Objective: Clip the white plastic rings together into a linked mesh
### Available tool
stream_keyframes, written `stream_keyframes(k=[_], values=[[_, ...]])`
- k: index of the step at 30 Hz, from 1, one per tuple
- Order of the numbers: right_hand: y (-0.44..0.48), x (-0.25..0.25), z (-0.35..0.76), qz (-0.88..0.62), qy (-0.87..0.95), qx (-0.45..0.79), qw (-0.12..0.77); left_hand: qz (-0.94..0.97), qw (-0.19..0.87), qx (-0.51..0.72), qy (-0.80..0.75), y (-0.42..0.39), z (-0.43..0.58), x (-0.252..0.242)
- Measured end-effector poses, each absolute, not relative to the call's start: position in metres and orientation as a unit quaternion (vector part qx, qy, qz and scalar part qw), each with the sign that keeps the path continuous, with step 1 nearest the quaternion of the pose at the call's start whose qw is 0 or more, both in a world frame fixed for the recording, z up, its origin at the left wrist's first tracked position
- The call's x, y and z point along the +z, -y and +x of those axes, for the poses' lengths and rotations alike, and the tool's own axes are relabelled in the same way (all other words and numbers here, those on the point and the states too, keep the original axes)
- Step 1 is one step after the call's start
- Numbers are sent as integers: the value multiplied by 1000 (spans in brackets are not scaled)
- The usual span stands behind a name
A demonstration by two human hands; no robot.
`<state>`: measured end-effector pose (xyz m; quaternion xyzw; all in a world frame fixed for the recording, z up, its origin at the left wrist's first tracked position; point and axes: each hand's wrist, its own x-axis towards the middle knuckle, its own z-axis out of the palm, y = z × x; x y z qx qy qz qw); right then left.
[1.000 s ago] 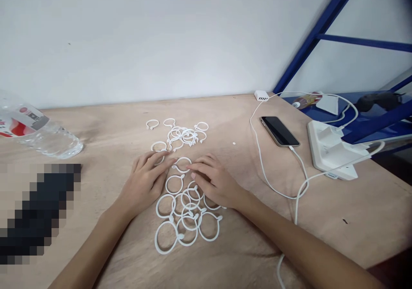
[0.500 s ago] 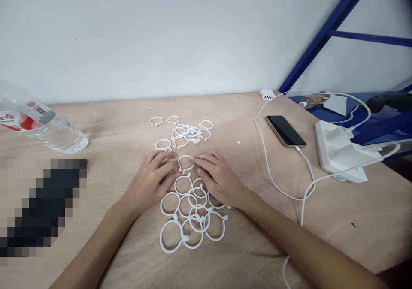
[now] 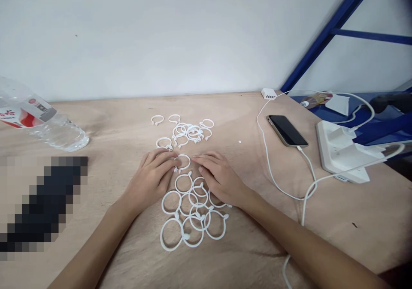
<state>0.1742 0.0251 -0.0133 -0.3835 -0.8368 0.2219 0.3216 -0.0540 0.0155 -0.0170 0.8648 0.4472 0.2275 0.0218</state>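
Observation:
Many white plastic rings lie on a wooden table (image 3: pixel 106 126). A near cluster of closed rings (image 3: pixel 191 214) sits between my wrists. A far pile of smaller open rings (image 3: pixel 188 132) lies beyond my fingers. My left hand (image 3: pixel 151 179) and my right hand (image 3: pixel 219 177) rest palm down, fingers stretched out. Their fingertips touch one open ring (image 3: pixel 183 162) from either side. Neither hand grips anything that I can see.
A clear water bottle (image 3: pixel 45 126) lies at the far left. A blurred dark patch (image 3: pixel 41 203) sits at the left edge. On the right are a black phone (image 3: pixel 287 130) on a white cable (image 3: pixel 273 177), a white power strip (image 3: pixel 341 152) and a blue metal frame (image 3: pixel 328 31).
Both hands stay flat on the same single ring, with only slight finger shifts. The view has drifted a little, so everything sits slightly further right.

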Motion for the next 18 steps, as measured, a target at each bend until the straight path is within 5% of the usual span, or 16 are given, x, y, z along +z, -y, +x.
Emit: stream_keyframes(k=[18], values=[[-25, -12, 173, -389, 830, 228, 330, 817, -24, 342, -464, -10, -48, -9]])
